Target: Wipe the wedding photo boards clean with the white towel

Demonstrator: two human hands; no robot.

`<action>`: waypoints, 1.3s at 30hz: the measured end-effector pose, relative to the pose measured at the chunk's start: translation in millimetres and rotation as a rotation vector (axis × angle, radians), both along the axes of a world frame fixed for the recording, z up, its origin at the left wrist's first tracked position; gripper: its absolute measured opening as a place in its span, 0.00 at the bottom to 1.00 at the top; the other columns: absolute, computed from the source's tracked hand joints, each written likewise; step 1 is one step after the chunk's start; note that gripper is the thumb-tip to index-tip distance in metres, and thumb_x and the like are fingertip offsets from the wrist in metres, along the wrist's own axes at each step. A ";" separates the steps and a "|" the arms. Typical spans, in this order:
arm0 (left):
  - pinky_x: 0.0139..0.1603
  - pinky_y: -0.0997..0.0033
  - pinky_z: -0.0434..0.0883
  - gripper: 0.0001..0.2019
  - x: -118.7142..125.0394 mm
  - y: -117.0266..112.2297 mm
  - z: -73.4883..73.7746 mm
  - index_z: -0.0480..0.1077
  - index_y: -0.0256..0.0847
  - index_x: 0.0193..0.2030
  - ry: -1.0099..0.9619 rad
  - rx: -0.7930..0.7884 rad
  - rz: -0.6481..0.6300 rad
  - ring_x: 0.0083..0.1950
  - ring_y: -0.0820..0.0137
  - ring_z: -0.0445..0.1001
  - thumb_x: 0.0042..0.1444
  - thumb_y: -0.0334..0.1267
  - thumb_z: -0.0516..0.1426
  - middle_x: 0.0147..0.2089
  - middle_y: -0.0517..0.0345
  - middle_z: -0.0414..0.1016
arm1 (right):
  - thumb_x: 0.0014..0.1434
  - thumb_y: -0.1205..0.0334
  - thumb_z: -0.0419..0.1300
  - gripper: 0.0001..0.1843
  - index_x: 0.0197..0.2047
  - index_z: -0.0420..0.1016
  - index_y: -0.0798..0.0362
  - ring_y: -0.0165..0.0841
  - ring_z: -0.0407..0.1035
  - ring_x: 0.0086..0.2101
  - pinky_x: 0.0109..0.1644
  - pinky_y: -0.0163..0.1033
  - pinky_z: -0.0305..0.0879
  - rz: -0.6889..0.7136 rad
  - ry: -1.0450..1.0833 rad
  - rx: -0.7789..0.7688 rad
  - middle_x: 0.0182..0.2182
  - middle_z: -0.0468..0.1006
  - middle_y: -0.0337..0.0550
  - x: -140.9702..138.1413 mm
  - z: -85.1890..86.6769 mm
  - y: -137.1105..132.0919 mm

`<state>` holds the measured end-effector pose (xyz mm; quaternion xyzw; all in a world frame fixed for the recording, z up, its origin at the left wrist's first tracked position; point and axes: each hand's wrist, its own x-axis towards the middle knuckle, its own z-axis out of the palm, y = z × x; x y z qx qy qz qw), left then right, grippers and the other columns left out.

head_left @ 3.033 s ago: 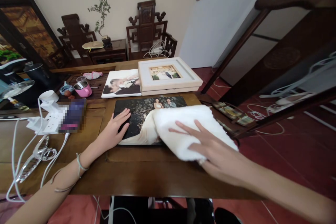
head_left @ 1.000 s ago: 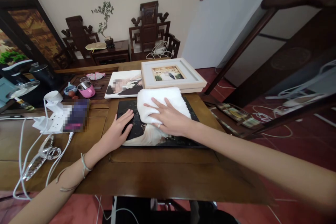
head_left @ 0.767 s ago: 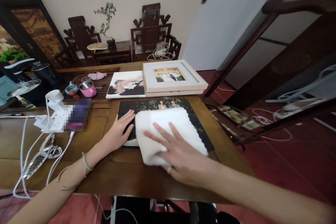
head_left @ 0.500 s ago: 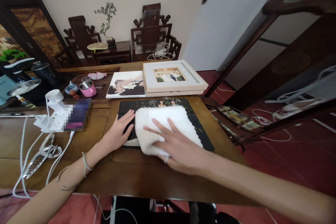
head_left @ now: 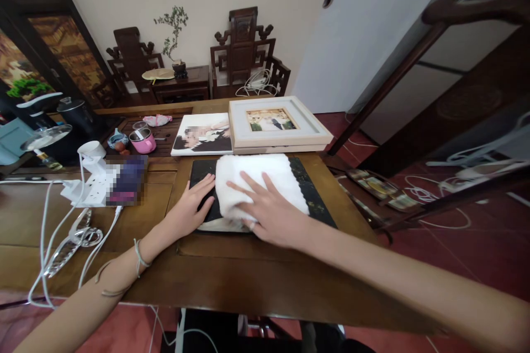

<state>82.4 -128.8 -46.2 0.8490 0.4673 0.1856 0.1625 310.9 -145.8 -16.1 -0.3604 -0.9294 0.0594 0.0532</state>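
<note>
Comprises white cloth (head_left: 274,167) under spread right hand (head_left: 273,214), laid over dark photo panel (head_left: 317,198) flat on tabletop (head_left: 256,281), with left hand (head_left: 190,207), fingers together, thumb apart, resting on panel's left end.

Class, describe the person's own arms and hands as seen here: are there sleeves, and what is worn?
No sleeves show; both forearms are bare. Near the left hand, a thin, pale greenish bracelet circles the wrist, with a slim brown band farther up. The right hand has a small, pale ring, with no bracelet visible.
</note>
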 end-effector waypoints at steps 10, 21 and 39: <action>0.67 0.42 0.49 0.22 0.2 0.1 -2.1 0.57 0.41 0.66 0.018 0.019 0.003 0.71 0.62 0.51 0.66 0.38 0.44 0.69 0.48 0.55 | 0.54 0.68 0.55 0.20 0.49 0.76 0.45 0.54 0.36 0.66 0.62 0.73 0.37 0.026 0.057 -0.165 0.68 0.49 0.42 10.7 0.0 -62.7; 0.69 0.60 0.53 0.23 -0.8 3.4 5.8 0.60 0.40 0.65 -0.388 0.072 0.156 0.68 0.66 0.58 0.67 0.44 0.43 0.67 0.53 0.60 | 0.58 0.67 0.53 0.22 0.55 0.72 0.51 0.57 0.36 0.65 0.60 0.75 0.38 -0.002 -0.016 -0.060 0.67 0.50 0.48 -20.6 9.0 8.2; 0.67 0.39 0.48 0.20 1.6 0.5 -2.4 0.61 0.38 0.63 -0.015 0.057 0.000 0.69 0.60 0.55 0.67 0.38 0.44 0.67 0.46 0.60 | 0.64 0.61 0.47 0.17 0.48 0.74 0.52 0.46 0.50 0.64 0.67 0.60 0.43 -0.120 0.303 -0.177 0.60 0.67 0.48 27.6 -0.7 2.7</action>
